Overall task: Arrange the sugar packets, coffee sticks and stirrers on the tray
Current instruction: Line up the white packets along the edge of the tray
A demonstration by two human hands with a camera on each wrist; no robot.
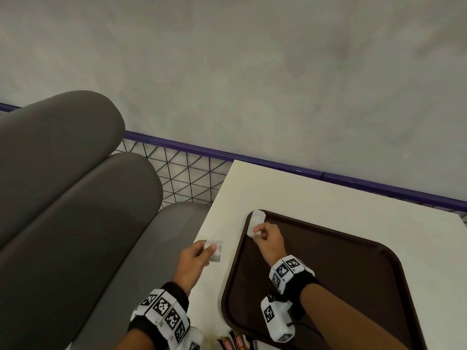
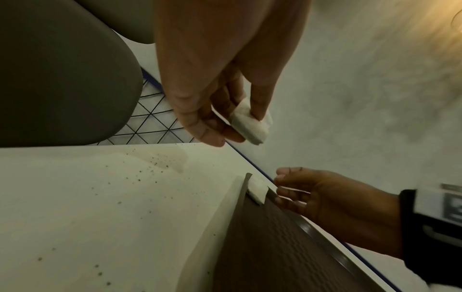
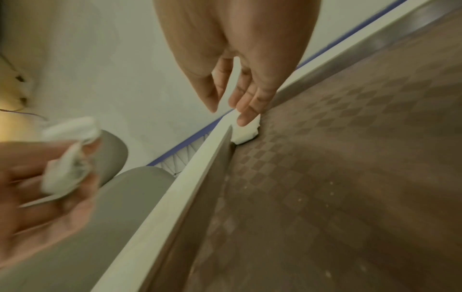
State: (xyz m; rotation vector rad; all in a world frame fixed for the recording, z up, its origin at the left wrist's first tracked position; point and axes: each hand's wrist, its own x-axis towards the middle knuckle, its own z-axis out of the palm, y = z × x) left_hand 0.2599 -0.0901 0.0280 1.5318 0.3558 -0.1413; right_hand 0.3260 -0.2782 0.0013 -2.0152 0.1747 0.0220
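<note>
White paper is what both hands deal with right now. One sugar packet lies in the far left corner of the brown tray, leaning on the rim. Its long side runs along the tray's left edge, away from the person. The right hand is right on it. The fingers are almost straight and touch the near end of the packet, so I think this hand is letting go or nudging it flat.

The left hand is over the white table, just beside the tray's left rim. It pinches a second sugar packet between thumb and fingers.

That packet has to go to the right, over the rim, to land next to the first. The left hand is nearer for this. Some coffee sticks wait on the table by the near edge.
</note>
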